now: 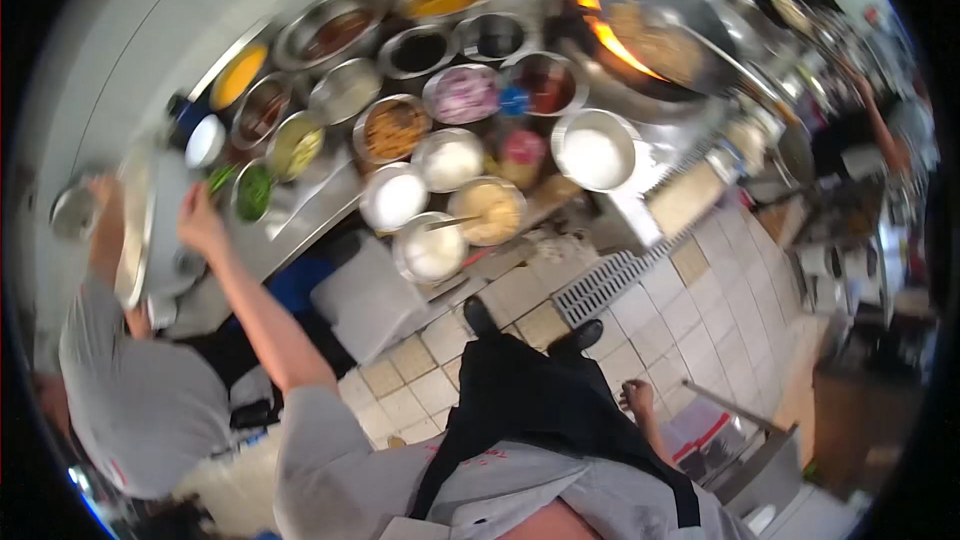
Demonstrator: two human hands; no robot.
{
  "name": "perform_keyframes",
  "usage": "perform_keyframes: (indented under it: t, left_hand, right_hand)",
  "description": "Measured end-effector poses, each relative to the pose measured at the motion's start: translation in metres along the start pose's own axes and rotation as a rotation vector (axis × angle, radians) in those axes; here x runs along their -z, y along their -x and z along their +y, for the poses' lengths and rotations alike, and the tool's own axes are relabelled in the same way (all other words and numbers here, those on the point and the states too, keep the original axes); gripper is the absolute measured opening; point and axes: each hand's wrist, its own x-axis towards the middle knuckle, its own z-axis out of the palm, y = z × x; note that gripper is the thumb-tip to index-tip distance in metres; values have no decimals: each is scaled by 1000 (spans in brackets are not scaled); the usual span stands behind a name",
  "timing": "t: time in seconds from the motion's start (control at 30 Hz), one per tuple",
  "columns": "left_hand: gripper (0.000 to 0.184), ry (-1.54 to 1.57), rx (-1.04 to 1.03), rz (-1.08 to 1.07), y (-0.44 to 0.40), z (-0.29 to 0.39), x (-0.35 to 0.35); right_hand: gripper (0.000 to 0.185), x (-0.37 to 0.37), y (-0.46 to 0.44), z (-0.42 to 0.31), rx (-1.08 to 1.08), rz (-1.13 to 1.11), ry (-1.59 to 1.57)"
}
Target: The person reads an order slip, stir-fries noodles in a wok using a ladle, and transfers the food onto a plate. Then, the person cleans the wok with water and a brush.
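My left hand (203, 224) reaches out over the steel counter, its fingers pinched together. Bright green chopped herbs (220, 178) show right by the fingertips; whether any are in the pinch I cannot tell. Just right of it stands a bowl of chopped greens (254, 191), with a bowl of pale yellow-green pieces (297, 147) behind. My right hand (637, 398) hangs low at my side, away from the counter, fingers loosely curled and apart, with nothing visible in it. A wok (690, 65) of food sits on the burner at upper right, orange flames (590, 10) rising along its left edge.
Several steel bowls crowd the counter, including chopped purple onion (462, 92) and white powder (597, 157). A co-worker (150, 395) at left reaches toward a long tray (135, 230). A floor grate (610, 287) lies ahead of my shoes; another person (880, 130) stands far right.
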Motion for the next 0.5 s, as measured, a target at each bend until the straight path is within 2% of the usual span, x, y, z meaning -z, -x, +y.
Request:
perform_keyframes:
  t: [0.03, 0.1, 0.27, 0.33, 0.4, 0.43, 0.5]
  left_hand:
    - [29, 151, -19, -8, -4, -2, -5]
    - [31, 210, -25, -13, 26, 79, -19]
    - [26, 310, -326, -99, 146, 310, -108]
    - [22, 312, -462, -159, 181, 363, -174]
    - [24, 152, -563, -164, 231, 410, -244]
    - [24, 221, -569, -191, 259, 431, -282]
    - [24, 293, -658, -294, 291, 430, -388]
  right_hand:
    - [30, 7, -3, -2, -13, 20, -26]
    - [30, 28, -12, 13, -15, 28, -102]
    - [28, 89, -36, 80, -82, 81, -294]
    - [27, 114, -27, 101, -102, 132, -324]
    - [27, 135, -15, 120, -122, 176, -343]
    - [27, 143, -11, 132, -130, 196, -354]
    - [26, 157, -10, 155, -112, 219, -369]
